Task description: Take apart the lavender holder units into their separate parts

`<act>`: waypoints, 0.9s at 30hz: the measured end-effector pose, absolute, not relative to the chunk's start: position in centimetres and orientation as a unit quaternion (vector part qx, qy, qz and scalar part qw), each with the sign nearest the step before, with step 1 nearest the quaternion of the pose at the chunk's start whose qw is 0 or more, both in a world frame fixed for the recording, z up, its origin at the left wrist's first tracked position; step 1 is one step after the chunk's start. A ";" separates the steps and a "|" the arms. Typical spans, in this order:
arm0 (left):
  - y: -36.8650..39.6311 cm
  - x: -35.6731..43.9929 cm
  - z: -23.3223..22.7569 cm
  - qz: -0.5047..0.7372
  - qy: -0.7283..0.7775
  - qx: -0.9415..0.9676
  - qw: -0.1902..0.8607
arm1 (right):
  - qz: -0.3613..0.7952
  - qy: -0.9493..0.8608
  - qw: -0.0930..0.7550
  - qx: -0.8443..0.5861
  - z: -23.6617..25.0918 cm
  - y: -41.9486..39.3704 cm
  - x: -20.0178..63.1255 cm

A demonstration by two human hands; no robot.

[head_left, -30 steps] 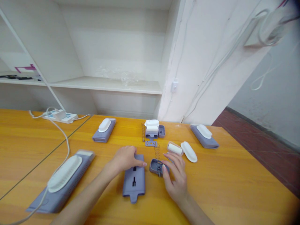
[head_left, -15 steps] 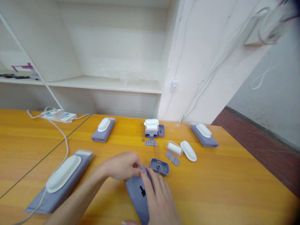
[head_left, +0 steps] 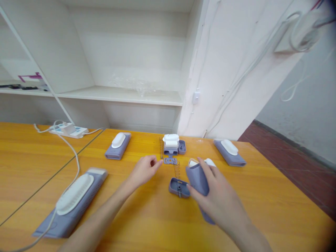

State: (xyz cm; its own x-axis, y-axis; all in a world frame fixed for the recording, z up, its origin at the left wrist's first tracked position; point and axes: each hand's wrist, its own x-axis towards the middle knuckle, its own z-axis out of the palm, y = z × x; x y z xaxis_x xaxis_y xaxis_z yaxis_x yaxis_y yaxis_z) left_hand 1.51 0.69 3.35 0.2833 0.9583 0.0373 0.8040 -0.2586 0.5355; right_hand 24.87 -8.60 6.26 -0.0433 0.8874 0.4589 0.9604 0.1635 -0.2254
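My right hand (head_left: 220, 196) grips a purple casing (head_left: 195, 178) and holds it tilted over the table, fingers on its far side and thumb on its near side. Beside its left edge lies an open purple tray-like part (head_left: 179, 188). My left hand (head_left: 145, 170) hovers with loosely curled fingers, thumb apart from the index finger, and no object shows in it. Its thumb tip is near a thin coil spring (head_left: 161, 148) and a flat slotted purple plate (head_left: 170, 161). Another spring (head_left: 177, 170) lies closer. White parts (head_left: 210, 162) are partly hidden behind the casing.
Purple devices with white oval tops lie at left (head_left: 118, 145), right (head_left: 229, 152) and near left (head_left: 73, 201), the last with a cable across it. White and purple parts (head_left: 171, 143) stand at the back. A power strip (head_left: 68, 130) sits far left. Shelves rise behind.
My right hand has lifted the purple casing and carried it to the right, over the white parts. My left hand has let go of it and moved forward, towards the springs.
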 end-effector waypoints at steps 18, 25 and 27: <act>1.1 2.7 -1.5 0.087 0.585 0.805 0.037 | 0.088 -0.532 -0.034 -0.841 0.0 -4.1 43.4; 0.9 2.8 -1.3 0.084 0.592 0.801 0.038 | 0.082 -0.530 -0.035 -0.843 -0.3 -4.1 44.1; 0.9 2.8 -1.3 0.082 0.594 0.799 0.038 | 0.052 -0.540 -0.029 -0.840 0.3 -4.0 43.5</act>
